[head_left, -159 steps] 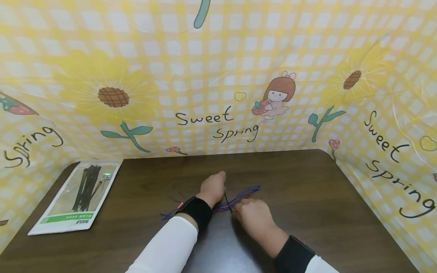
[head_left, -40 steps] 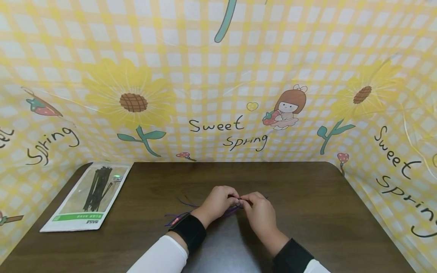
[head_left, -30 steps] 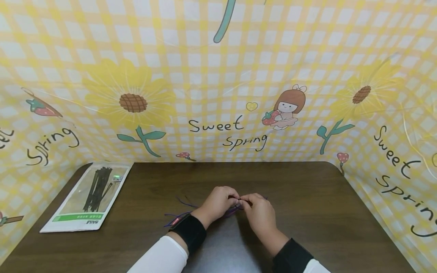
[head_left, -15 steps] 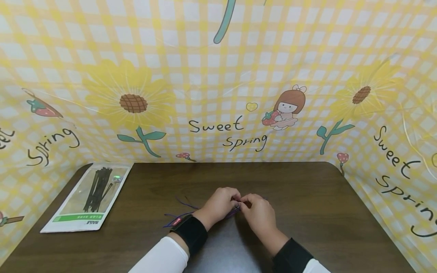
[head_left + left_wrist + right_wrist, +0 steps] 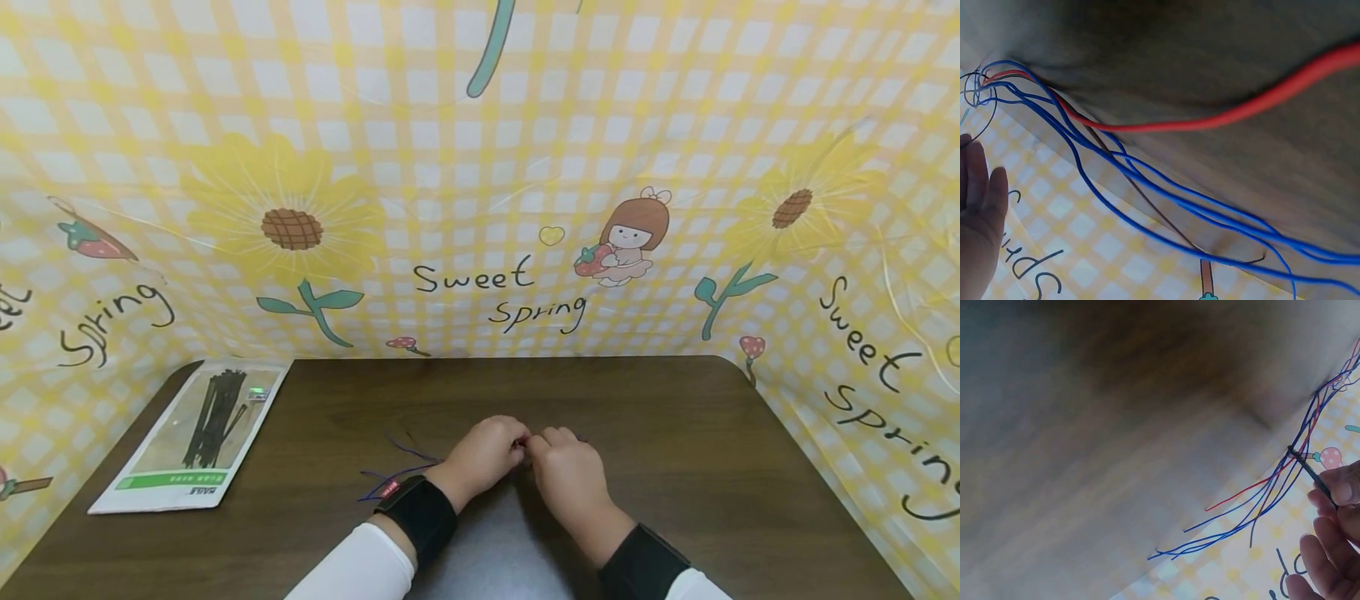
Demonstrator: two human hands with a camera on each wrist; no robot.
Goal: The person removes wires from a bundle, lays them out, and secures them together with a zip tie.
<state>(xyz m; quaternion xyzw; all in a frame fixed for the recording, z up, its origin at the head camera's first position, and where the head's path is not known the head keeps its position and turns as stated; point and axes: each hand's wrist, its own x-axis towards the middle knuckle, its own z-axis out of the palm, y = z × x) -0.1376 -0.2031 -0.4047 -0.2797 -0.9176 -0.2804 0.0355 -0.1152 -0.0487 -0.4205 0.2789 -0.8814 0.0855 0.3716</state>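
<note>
A loose bundle of thin wires [image 5: 1147,172], mostly blue with red and brown ones, runs under both hands. Round it goes a black cable tie [image 5: 1313,474]. My right hand [image 5: 573,479] pinches the tie between thumb and index finger, its other fingers curled loosely below in the right wrist view. My left hand [image 5: 486,454] meets it from the other side, fingertips bent together on the tie. In the left wrist view, a thin black end of the tie curves down to the left fingers [image 5: 982,187]. The meeting fingertips hide the joint of the tie in the head view.
A white packet [image 5: 161,481] with a green stripe and black cable ties [image 5: 215,417] inside lies at the table's left. The brown table [image 5: 675,417] is enclosed by a yellow checked cloth [image 5: 450,167] at back and sides.
Several seconds ago the hands were apart, with the tie stretched between them across the wires. Since then they have come together, and over the last second the fingertips close up slightly lower.
</note>
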